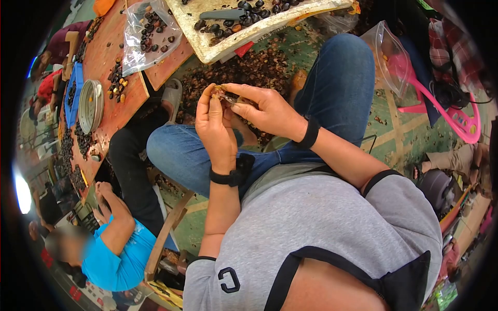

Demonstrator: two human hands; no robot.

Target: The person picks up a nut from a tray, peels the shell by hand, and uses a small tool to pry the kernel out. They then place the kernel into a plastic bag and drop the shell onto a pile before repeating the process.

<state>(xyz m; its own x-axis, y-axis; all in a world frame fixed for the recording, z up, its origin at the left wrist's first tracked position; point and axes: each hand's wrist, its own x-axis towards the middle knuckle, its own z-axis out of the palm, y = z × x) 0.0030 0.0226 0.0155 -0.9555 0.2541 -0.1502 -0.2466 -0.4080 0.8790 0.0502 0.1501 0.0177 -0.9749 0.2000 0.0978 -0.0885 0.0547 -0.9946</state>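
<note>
The small brown piece [221, 95] sits right of the counter [106, 65], nearer us than the foam tray [280, 26], between our left hand [216, 124] and right hand [268, 110]; the fingers of both grasp it. We do best keeping the left steady, the right light.

Apparent shared workshop. Indications: wooden worktable [125, 110], 10 o'clock; shell-like debris [265, 65] on floor [412, 145], 12 o'clock; seated co-worker [118, 254], 8 o'clock.
</note>
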